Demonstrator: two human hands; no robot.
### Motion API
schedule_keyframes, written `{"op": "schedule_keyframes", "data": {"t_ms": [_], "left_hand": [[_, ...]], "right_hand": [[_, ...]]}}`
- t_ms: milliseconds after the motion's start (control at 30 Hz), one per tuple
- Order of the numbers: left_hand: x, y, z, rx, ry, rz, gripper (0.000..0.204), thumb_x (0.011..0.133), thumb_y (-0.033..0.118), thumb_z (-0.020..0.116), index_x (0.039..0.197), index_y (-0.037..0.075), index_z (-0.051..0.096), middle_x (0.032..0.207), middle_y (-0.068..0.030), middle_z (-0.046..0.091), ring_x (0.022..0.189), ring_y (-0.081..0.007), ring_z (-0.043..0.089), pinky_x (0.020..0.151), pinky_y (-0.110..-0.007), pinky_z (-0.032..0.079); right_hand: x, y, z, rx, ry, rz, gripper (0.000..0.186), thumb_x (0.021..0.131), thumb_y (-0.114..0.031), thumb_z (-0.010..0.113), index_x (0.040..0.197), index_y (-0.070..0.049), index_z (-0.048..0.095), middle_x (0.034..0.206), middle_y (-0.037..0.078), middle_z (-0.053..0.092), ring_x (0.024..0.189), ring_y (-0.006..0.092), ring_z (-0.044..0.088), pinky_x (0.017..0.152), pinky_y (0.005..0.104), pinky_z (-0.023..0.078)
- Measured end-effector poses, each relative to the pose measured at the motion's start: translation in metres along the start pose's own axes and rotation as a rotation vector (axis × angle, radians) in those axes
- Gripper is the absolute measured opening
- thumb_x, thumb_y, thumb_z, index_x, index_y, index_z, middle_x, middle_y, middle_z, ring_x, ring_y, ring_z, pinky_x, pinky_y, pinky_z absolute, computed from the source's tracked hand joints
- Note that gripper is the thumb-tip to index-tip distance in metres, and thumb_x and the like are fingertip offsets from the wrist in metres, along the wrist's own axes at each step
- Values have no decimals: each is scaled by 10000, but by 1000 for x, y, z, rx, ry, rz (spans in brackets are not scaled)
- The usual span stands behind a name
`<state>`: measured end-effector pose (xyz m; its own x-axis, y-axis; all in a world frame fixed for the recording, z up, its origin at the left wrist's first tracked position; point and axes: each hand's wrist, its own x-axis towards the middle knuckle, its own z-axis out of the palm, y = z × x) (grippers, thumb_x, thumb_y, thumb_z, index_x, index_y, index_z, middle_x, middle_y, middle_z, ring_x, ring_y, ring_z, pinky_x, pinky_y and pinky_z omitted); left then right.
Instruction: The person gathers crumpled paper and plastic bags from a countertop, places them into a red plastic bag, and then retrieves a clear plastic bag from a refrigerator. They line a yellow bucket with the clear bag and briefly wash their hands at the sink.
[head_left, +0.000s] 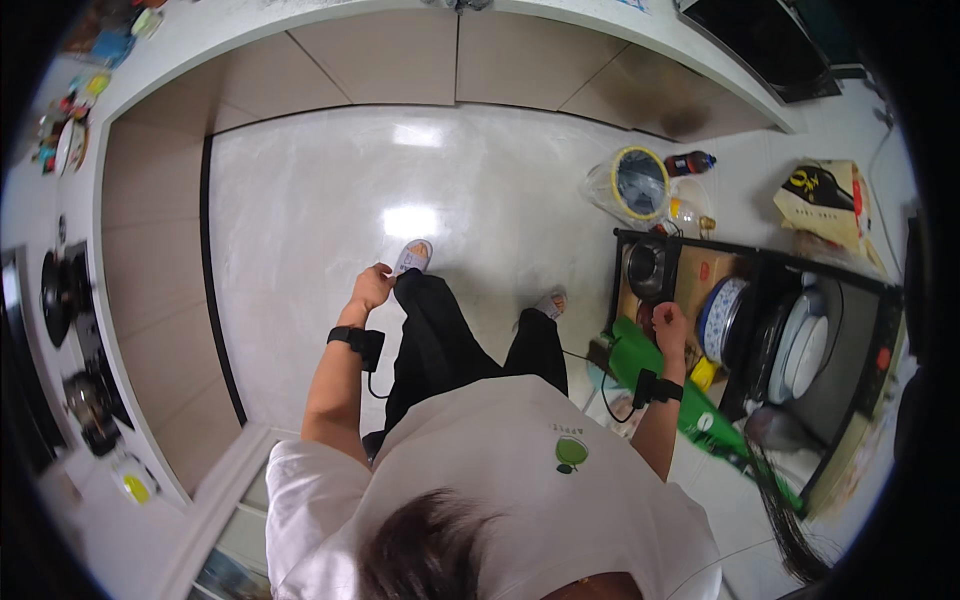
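My left hand (373,286) hangs above the floor beside my left leg, its fingers loosely bent and somewhat apart, with nothing in them. My right hand (669,326) hovers over the front of a black shelf rack (730,244), with fingers curled in and no object visible in them. Nearest to it are a dark metal pot (646,262) and a green bag (634,352) draped along the rack's near side. Whether this hand touches either one, I cannot tell. Both wrists wear black straps with small devices and cables.
Blue-patterned bowls (720,318) and white plates (806,355) stand in the rack. Beyond it are a yellow-rimmed trash bin (641,184), a dark drink bottle (690,163) and a printed paper bag (825,203). Cabinets (380,65) border the pale floor (300,210); a black pan (58,298) sits on the left counter.
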<state>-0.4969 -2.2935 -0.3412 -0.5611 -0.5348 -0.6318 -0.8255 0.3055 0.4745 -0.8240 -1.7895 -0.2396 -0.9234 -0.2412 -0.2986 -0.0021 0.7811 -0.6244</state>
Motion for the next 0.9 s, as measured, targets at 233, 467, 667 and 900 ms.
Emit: {"op": "schedule_keyframes", "data": {"t_ms": [233, 467, 667, 900], "left_hand": [[63, -52, -144, 100, 173, 34, 280, 764, 191, 617, 1006, 52, 626, 927, -169, 652, 878, -331, 624, 794, -400, 495], [117, 20, -194, 90, 129, 204, 300, 762, 188, 633, 1027, 49, 619, 894, -182, 653, 883, -339, 620, 799, -393, 492], [142, 113, -203, 100, 92, 392, 413, 765, 180, 644, 1140, 36, 549, 1067, -217, 597, 1004, -343, 572, 861, -399, 463], [192, 265, -238, 255, 598, 853, 620, 723, 218, 686, 1254, 30, 428, 1225, -197, 468, 1181, -384, 394, 988, -461, 324]], "right_hand": [[-54, -159, 112, -35, -231, -35, 70, 824, -89, 614, 861, -38, 584, 724, 26, 597, 687, 90, 562, 629, 245, 453], [-48, -269, 137, 24, -193, -90, 120, 807, -109, 617, 871, -20, 567, 768, 95, 624, 702, 201, 620, 636, 287, 483], [-23, -267, 136, 50, -87, -176, 112, 796, -109, 623, 841, -21, 569, 727, 99, 616, 665, 221, 616, 612, 302, 487], [8, -287, 161, -22, -89, -157, 74, 789, -90, 614, 806, -33, 570, 685, 105, 598, 612, 215, 599, 575, 293, 471]]}}
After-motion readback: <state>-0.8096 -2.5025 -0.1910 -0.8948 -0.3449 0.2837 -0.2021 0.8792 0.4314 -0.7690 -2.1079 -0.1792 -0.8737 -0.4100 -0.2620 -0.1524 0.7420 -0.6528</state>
